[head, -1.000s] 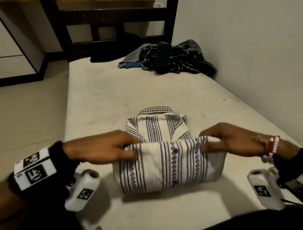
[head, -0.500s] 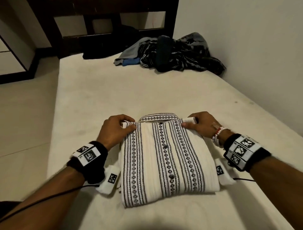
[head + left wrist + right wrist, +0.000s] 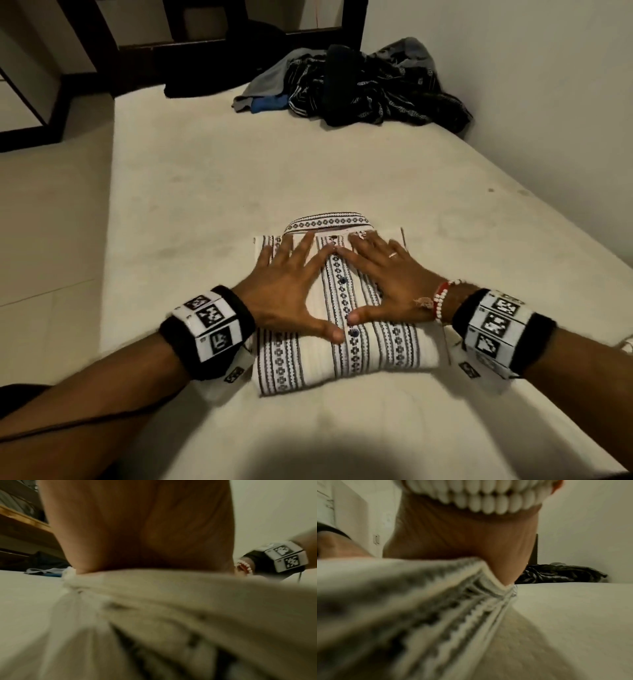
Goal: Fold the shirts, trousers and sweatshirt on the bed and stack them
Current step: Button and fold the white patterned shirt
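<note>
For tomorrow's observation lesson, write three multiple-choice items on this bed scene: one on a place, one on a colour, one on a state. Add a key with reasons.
1. Where does the pile of unfolded clothes lie?
A. At the far end of the bed, by the wall
B. On the floor
C. On the folded shirt

2. What colour is the folded shirt?
A. Plain blue
B. White with dark patterned stripes
C. Red

3. How are both hands placed?
A. Lifted clear
B. Flat on the shirt, fingers spread
C. Gripping the collar

Key: A, the pile of unfolded clothes sits far off beside the wall; B, the folded shirt shows it; B, left hand and right hand press it flat.
</note>
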